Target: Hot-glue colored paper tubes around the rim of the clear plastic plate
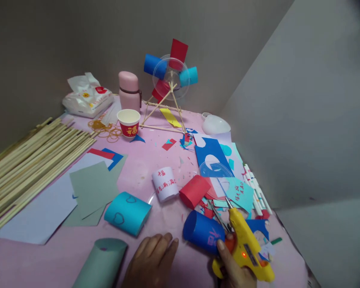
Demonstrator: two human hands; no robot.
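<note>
My left hand [151, 262] lies palm down on the pink tabletop, fingers stretched forward, holding nothing. My right hand [238, 272] grips a yellow glue gun [246, 236] with an orange trigger and a lit red light; its nozzle points away from me. Some of those fingers are hidden. Just left of the gun lies a blue paper tube [202, 232] with pink writing. Behind the nozzle are scissors [219, 216]. A red paper tube [195, 192], a white tube [165, 184] with red writing, a turquoise tube [128, 213] with hearts and a grey-green tube [103, 264] lie around my hands.
At the back stands a stick frame [159, 105] carrying a clear-disc wheel [171, 78] with coloured paper tubes. A paper cup [129, 122], pink flask [129, 92], tissue pack [88, 96] and wooden sticks [33, 160] are left; markers [256, 190] lie right, against the wall.
</note>
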